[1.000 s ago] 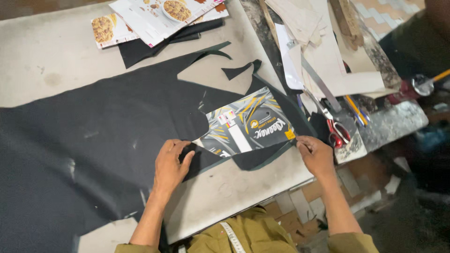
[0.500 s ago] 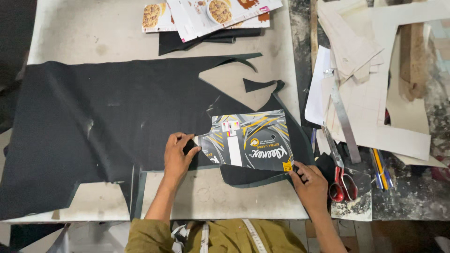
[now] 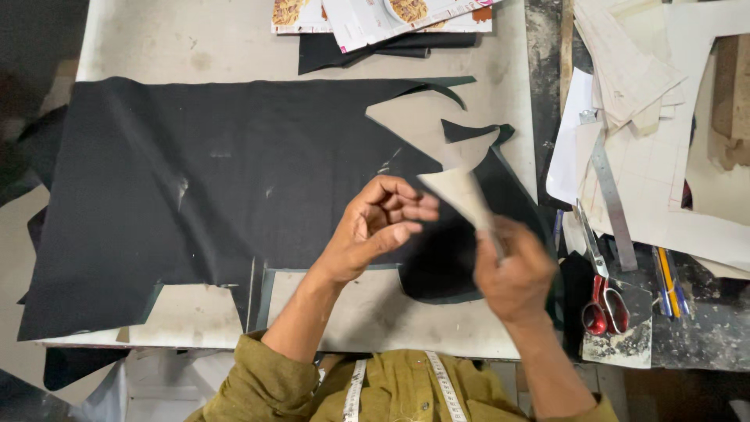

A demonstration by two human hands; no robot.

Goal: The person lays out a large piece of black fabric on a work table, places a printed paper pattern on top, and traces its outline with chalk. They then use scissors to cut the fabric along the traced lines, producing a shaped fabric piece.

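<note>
A large sheet of black fabric (image 3: 219, 187) with cut-out edges lies spread over the pale worktable (image 3: 141, 39). My right hand (image 3: 512, 273) is closed on a stiff cardboard pattern piece (image 3: 461, 191), lifted off the cloth and turned so its plain pale back shows. My left hand (image 3: 379, 223) hovers just left of the piece, fingers curled and apart, holding nothing. A cut curve in the fabric lies below the hands near the table's front edge.
Red-handled scissors (image 3: 603, 301), a metal ruler (image 3: 611, 191) and pencils (image 3: 668, 285) lie at the right beside a stack of paper patterns (image 3: 648, 86). Printed leaflets (image 3: 383, 14) and a dark fabric scrap (image 3: 359, 51) sit at the far edge. A measuring tape hangs around my neck.
The printed cardboard piece, held flat on the fabric by both hands, has been picked up and flipped by my right hand. My left hand has let go and risen off the cloth.
</note>
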